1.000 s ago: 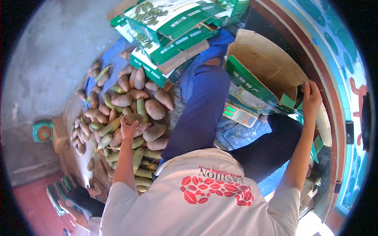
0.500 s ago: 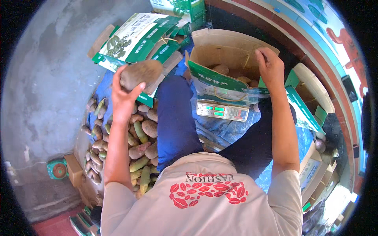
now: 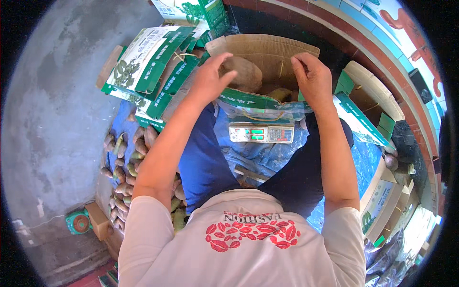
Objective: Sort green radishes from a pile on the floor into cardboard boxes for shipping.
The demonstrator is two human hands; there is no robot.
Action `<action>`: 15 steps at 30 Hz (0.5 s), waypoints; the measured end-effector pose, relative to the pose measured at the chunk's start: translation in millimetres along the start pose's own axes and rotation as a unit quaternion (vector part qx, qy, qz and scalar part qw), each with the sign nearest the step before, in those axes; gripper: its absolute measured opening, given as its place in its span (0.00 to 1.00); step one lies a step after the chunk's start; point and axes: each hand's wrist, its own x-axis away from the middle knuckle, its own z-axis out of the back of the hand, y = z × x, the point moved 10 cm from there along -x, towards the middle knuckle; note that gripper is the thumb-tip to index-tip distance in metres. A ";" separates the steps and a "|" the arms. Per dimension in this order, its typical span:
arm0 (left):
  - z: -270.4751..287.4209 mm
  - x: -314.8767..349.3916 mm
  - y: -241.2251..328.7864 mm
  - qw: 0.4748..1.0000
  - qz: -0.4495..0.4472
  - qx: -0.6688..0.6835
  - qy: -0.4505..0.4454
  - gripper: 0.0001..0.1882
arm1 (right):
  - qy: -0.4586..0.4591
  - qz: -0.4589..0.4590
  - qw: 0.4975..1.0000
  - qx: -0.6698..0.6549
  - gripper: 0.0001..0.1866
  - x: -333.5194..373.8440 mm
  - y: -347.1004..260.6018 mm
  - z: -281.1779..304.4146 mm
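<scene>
My left hand (image 3: 210, 79) is at the left of an open carton (image 3: 260, 101), its thumb and fingers round one end of a large brown radish (image 3: 246, 75). The radish is over the carton's opening, in front of the raised far flap. At the carton's right side, my right hand (image 3: 314, 79) is closed with curled fingers at the edge of a cardboard flap; part of the grip is hidden. Inside the carton, another radish (image 3: 280, 93) shows. Against the near wall, a digital scale (image 3: 261, 133) with lit green displays partly shows between my knees.
Green-and-white cartons (image 3: 143, 57) are stacked at the left. Another open carton (image 3: 368, 105) stands at the right. A pile of green and brown radishes (image 3: 126, 189) lies by my left leg. Blue sheeting (image 3: 256, 160) covers the floor. A small green device (image 3: 78, 223) is at lower left.
My left hand has carried the radish rightward from beside the stacked cartons to over the open carton. The right hand stays at the carton's right flap. The whole view has shifted a little.
</scene>
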 end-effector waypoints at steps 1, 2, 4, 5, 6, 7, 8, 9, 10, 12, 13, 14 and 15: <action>0.4 1.8 -4.1 1.000 0.001 0.001 -0.001 0.24 | -0.001 -0.002 1.000 0.001 0.06 -0.7 0.1 0.2; 6.2 5.5 -9.7 1.000 0.010 -0.014 0.017 0.22 | -0.003 -0.009 1.000 -0.003 0.06 -1.6 0.7 0.3; 26.8 16.8 -5.8 0.997 0.002 -0.052 0.063 0.18 | -0.006 -0.020 1.000 -0.005 0.06 -0.8 3.8 -2.0; 34.4 24.8 -6.5 0.997 0.005 -0.051 0.062 0.18 | -0.001 -0.010 1.000 -0.005 0.06 -1.4 3.9 -2.5; 47.5 34.5 -8.2 0.996 0.005 -0.042 0.084 0.17 | 0.003 0.001 1.000 -0.004 0.06 -1.4 2.4 -2.5; 61.8 45.2 -12.3 0.994 0.007 -0.034 0.106 0.16 | -0.001 0.002 1.000 -0.005 0.06 -1.5 0.6 -4.0; 70.9 57.0 -23.0 0.994 0.011 -0.034 0.108 0.16 | 0.005 -0.002 1.000 -0.015 0.06 -2.2 -1.1 -3.0; 85.3 72.7 -42.3 0.989 0.039 -0.032 0.138 0.14 | 0.011 -0.004 1.000 -0.024 0.07 -2.8 -3.1 -1.8; 98.5 88.8 -59.6 0.983 0.067 -0.031 0.167 0.12 | 0.015 -0.007 1.000 -0.020 0.07 -2.8 0.4 -2.3; 115.8 125.4 -85.4 0.974 0.116 -0.074 0.179 0.11 | 0.006 -0.022 1.000 -0.013 0.07 -2.6 4.7 -4.1; 121.4 145.3 -97.8 0.971 0.124 -0.115 0.170 0.10 | 0.001 -0.037 0.999 -0.005 0.07 -2.7 7.3 -5.1; 124.4 166.3 -110.2 0.966 0.132 -0.156 0.161 0.10 | 0.006 -0.028 1.000 -0.005 0.07 -3.2 5.5 -5.2; 125.4 188.2 -120.0 0.965 0.138 -0.154 0.161 0.10 | -0.001 -0.027 1.000 -0.005 0.07 -4.2 5.9 -8.4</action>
